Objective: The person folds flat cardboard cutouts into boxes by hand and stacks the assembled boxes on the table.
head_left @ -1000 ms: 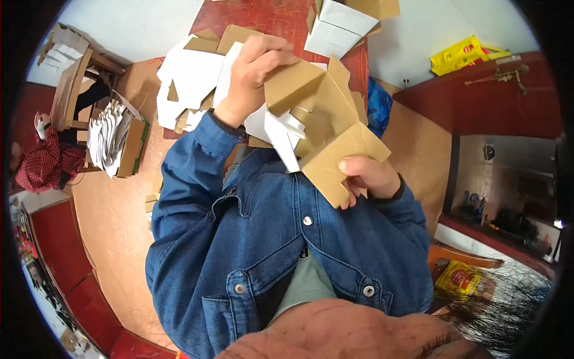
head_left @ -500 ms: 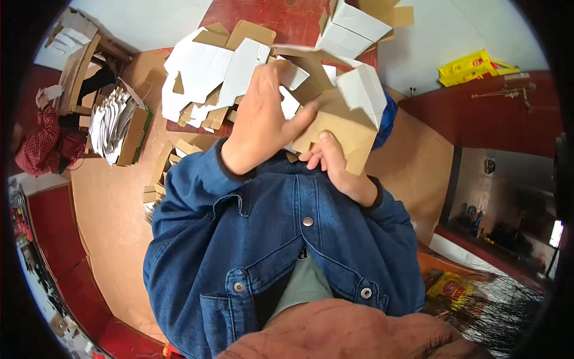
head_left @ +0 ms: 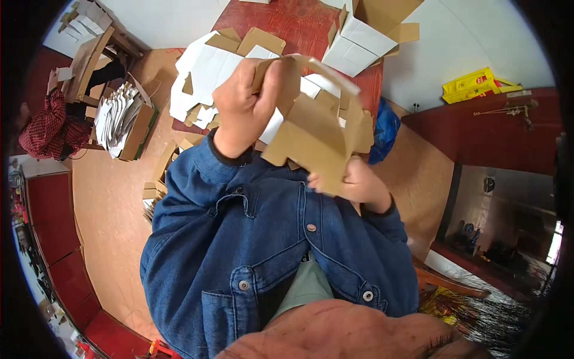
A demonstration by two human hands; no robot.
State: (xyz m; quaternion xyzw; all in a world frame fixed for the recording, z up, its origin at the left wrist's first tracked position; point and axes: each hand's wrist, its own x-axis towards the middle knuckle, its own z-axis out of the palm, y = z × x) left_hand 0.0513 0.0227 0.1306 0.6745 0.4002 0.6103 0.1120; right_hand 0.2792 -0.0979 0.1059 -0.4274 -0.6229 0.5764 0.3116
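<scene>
Between my hands, in front of my chest, is a partly folded cardboard box, brown inside with white outer faces. My left hand is closed on its upper left edge, thumb over the board. At the lower right corner my right hand grips the near flap, its fingers partly hidden by the board. The box is tilted, its brown inside facing me. Just beyond it, flat white and brown box blanks lie piled on the red table.
A folded open box stands at the table's right. On the left, a carton of flat blanks sits near another person in checked sleeves. A blue bag is beside the table; a yellow package lies on a red surface.
My left hand has gone from open fingers to a grip on the box's edge. The box has turned and bent, with my right hand now farther right and lower.
</scene>
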